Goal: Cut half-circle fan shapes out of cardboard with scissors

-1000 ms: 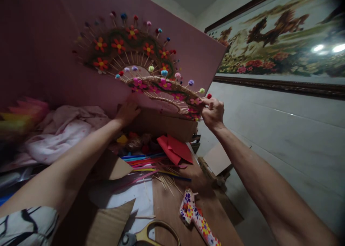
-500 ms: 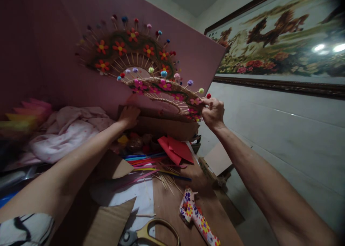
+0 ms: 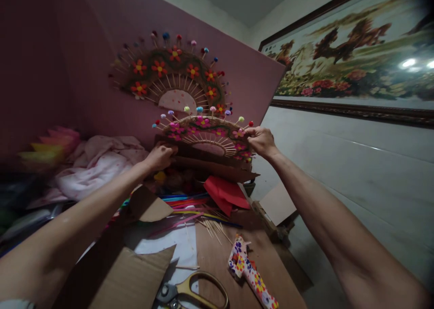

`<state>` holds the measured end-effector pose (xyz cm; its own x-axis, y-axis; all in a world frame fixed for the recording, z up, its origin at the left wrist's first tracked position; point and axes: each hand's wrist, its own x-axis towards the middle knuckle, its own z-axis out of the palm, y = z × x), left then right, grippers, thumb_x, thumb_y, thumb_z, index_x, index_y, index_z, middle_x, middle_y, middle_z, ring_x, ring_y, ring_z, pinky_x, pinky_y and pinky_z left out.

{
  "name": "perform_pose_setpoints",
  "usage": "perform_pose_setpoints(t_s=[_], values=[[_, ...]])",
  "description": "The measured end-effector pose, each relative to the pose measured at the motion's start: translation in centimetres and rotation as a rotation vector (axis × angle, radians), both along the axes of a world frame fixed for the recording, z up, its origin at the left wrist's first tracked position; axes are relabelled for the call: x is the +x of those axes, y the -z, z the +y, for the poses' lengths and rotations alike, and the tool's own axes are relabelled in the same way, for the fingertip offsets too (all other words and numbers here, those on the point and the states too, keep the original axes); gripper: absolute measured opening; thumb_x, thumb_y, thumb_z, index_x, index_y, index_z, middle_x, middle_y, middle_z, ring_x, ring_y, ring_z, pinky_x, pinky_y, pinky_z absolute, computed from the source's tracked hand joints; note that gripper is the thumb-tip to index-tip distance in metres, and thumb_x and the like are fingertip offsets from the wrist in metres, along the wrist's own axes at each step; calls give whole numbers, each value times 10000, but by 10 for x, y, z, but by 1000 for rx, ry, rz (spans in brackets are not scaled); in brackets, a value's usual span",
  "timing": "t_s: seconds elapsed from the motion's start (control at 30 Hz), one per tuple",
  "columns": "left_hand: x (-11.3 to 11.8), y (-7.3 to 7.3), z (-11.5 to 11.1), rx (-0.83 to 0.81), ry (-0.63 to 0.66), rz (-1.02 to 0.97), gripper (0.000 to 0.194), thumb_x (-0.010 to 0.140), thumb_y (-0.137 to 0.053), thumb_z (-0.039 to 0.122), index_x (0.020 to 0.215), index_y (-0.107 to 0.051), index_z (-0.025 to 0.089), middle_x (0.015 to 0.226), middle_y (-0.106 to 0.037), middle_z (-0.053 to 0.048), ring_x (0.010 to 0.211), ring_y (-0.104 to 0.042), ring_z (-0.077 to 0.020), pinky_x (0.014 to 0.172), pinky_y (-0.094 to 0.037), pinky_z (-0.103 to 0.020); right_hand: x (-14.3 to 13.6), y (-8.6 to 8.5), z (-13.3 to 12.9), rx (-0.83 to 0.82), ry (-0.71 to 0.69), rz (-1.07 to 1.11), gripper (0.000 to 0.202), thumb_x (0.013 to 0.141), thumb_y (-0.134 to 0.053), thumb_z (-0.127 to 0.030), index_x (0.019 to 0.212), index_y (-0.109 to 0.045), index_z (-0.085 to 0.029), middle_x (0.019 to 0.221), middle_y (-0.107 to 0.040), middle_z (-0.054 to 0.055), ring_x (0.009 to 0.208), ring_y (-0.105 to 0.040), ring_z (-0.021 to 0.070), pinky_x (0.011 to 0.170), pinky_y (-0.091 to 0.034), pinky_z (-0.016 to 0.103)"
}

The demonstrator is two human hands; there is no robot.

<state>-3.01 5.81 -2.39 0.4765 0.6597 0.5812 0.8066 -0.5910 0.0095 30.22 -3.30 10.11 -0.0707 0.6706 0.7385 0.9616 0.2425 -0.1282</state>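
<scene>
Above the far side of the table [image 3: 212, 255], the pink-flowered fan [image 3: 219, 132], probably light with fragile sticks, is pinched at its right end, preferably by the stiffer band, by the right hand [image 3: 261, 141]; what is held by the curled left hand [image 3: 162, 156] cannot be told.

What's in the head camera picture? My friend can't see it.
A person's right hand holds the right end of a pink-flowered fan topped with pompoms; the left hand is at some brown cardboard. Behind is an orange-flowered fan, and scissors and red paper lie below.
</scene>
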Motion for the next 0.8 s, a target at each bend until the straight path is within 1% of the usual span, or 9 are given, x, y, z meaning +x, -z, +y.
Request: perform_pose_setpoints(t_s=[0.1, 0.27, 0.4, 0.5, 0.63, 0.7, 0.8], values=[[-3, 4, 0, -45, -17, -21, 131, 705, -590, 281, 823, -609, 227, 821, -675, -65, 924, -605, -262, 864, -405, -330, -5, 3, 5, -49, 4, -12, 217, 747, -572, -281, 838, -769, -274, 756, -746, -11, 748, -654, 170, 705, -421, 262], [-7, 5, 3, -140, -42, -76, 154, 704, -576, 295, 817, -637, 210, 843, -683, -53, 818, -610, -219, 736, -426, -289, -9, 4, 11, -61, 23, -51, 215, 767, -573, -326, 862, -763, -295, 794, -753, -9, 753, -655, 169, 747, -425, 287], [-7, 5, 5, -194, -57, -111, 159, 697, -586, 333, 742, -657, 198, 862, -687, -56, 820, -604, -224, 734, -423, -299, -10, 3, 19, -87, 41, -77, 228, 765, -567, -291, 887, -759, -305, 850, -755, -11, 802, -659, 177, 777, -428, 300], [-7, 6, 5, -240, -36, -112, 164, 680, -608, 359, 695, -670, 207, 781, -686, -17, 804, -602, -210, 741, -422, -282, -13, 4, 30, -157, 71, -74, 259, 753, -563, -261, 923, -753, -309, 885, -753, -12, 848, -660, 178, 762, -431, 280], [-12, 8, 2, -283, -18, -116, 211, 696, -614, 405, 736, -710, 220, 725, -690, 15, 764, -611, -180, 699, -415, -243, -22, 13, 48, -279, 101, -78, 245, 750, -597, -319, 935, -754, -289, 898, -751, 3, 866, -658, 178, 741, -433, 253], [-14, 10, -1, -283, -49, -127, 252, 716, -603, 433, 781, -732, 226, 715, -697, 2, 722, -617, -182, 648, -406, -245, -26, 19, 56, -303, 107, -84, 236, 745, -608, -317, 927, -755, -283, 886, -750, 11, 861, -660, 182, 741, -434, 253], [-17, 11, -8, -248, -126, -154, 307, 752, -570, 452, 863, -752, 232, 748, -719, -46, 703, -628, -213, 603, -391, -272, -30, 28, 67, -347, 112, -95, 248, 750, -608, -300, 955, -746, -299, 913, -747, 15, 886, -659, 188, 747, -434, 257]])
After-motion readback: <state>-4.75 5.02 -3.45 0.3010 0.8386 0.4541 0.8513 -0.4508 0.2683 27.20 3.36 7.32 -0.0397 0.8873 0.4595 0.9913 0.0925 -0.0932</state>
